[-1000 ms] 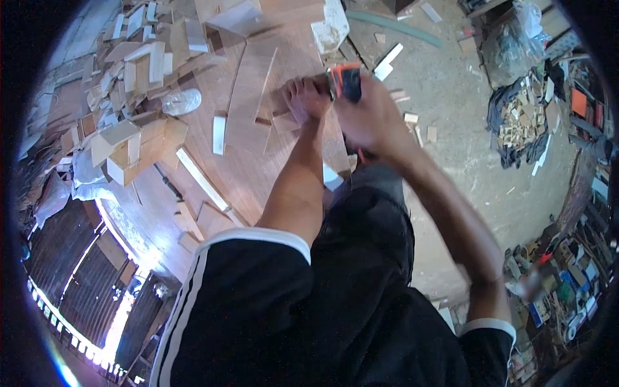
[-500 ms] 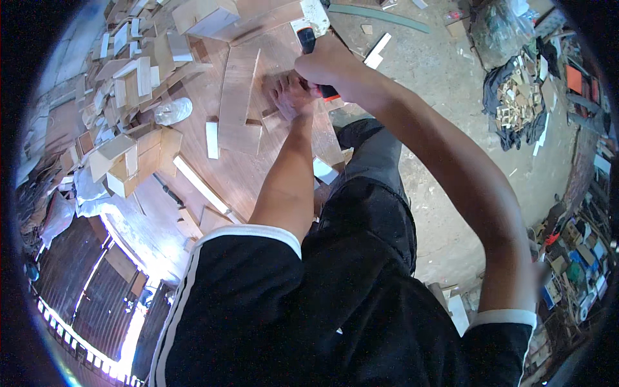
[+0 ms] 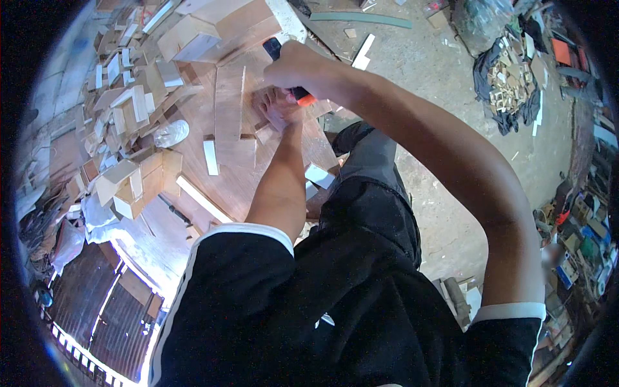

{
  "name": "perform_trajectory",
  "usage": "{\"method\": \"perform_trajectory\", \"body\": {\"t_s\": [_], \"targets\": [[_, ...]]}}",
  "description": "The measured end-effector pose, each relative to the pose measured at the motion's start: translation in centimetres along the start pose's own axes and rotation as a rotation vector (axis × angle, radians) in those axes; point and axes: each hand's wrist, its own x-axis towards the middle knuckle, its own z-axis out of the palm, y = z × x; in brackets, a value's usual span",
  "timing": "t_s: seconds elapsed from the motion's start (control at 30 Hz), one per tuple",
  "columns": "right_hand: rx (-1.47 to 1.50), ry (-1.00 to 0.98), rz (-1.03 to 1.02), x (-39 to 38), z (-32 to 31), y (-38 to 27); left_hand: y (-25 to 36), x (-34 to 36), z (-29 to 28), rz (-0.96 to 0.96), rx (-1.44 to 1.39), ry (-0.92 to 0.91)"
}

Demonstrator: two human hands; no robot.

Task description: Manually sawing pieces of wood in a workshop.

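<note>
Your right hand [image 3: 293,66] is closed around a black and orange tool [image 3: 302,96], which shows above and below your fist. Your left hand [image 3: 278,107] lies palm down just beside the tool's orange end, fingers loosely spread; what is under the palm is hidden. Both hands are over the wooden tabletop [image 3: 248,177], near its right edge.

Left of your left hand, a long board [image 3: 227,109] lies on the top, with a white block [image 3: 211,157] beside its lower end. Farther left are a clear plastic bundle [image 3: 171,134], an open box [image 3: 151,173] and a white strip [image 3: 203,198] slanting toward your sleeve. A crowded pile of wooden pieces [image 3: 132,103] fills the upper left.

To your right spreads the dusty floor [image 3: 445,200], with a green strip [image 3: 361,19] at the top, a heap of scraps [image 3: 510,84] on dark cloth, and a clear bag [image 3: 483,24] near it. Mixed clutter [image 3: 583,242] lines the far right.
</note>
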Motion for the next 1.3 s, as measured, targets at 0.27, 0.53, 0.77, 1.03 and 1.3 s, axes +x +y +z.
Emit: {"method": "perform_trajectory", "body": {"t_s": [0.27, 0.53, 0.77, 1.03, 1.3], "targets": [[-0.099, 0.061, -0.12, -0.5, 0.0, 2.6, 1.4, 0.7, -3.3, 0.003, -0.105, 0.033], [0.054, 0.13, 0.039, 2.4, -0.8, 3.0, 3.0, 1.5, -6.9, -0.094, -0.316, -0.094], [-0.157, 0.17, -0.033, 4.0, 0.9, 6.7, 3.8, 2.3, -6.1, -0.05, -0.292, 0.011], [0.064, 0.037, 0.056, 0.4, -0.6, 2.2, 1.5, 0.8, -3.7, -0.052, -0.256, 0.077], [0.113, 0.148, 0.052, 4.6, -0.1, 6.4, 3.1, 1.7, -5.2, -0.045, -0.293, 0.081]]}}
